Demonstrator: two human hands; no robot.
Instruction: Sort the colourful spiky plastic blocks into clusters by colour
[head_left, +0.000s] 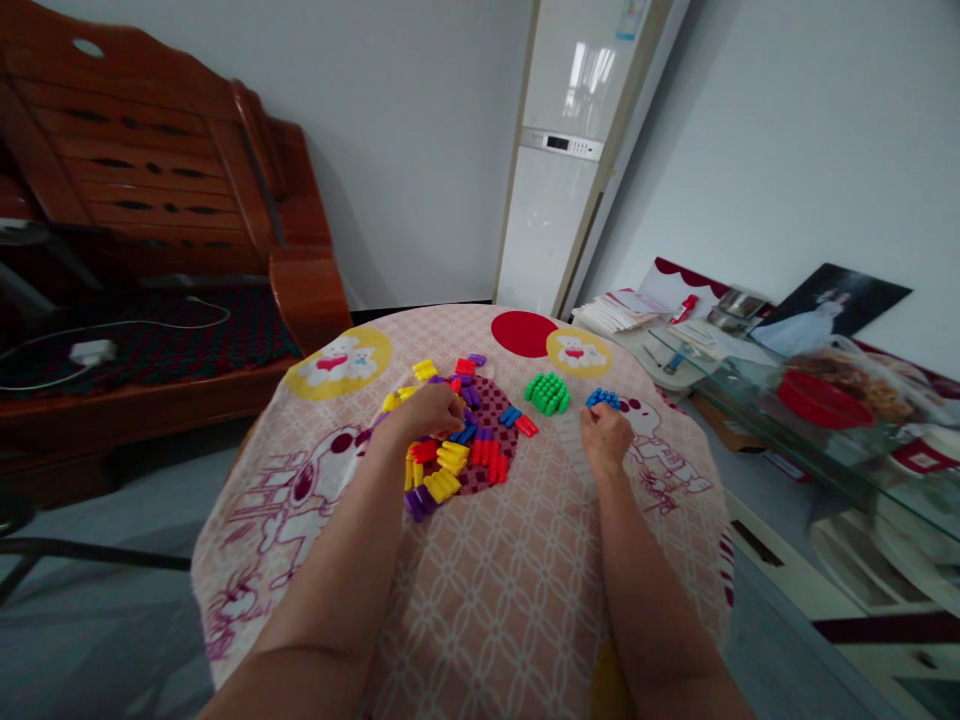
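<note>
My left hand (436,410) is over a loose pile of plastic toy pieces, its fingers curled down beside some blue pieces (466,433). Whatever its fingertips hold is hidden. Around it lie yellow pieces (452,457), red pieces (490,460) and purple pieces (421,503). To the right, my right hand (609,437) is closed, thumb and fingers together, just in front of a blue cluster of pieces (603,398). I cannot make out anything in its grip. Between the hands sits a neat green cluster (547,393), with a joined blue and red group (519,420) nearer the pile.
A patterned cloth covers the round table (495,600). At the right, a glass shelf (780,410) carries papers, a red bowl (825,398) and a photo (832,305). A wooden bench (150,170) stands left; a tall white air conditioner (555,200) is behind.
</note>
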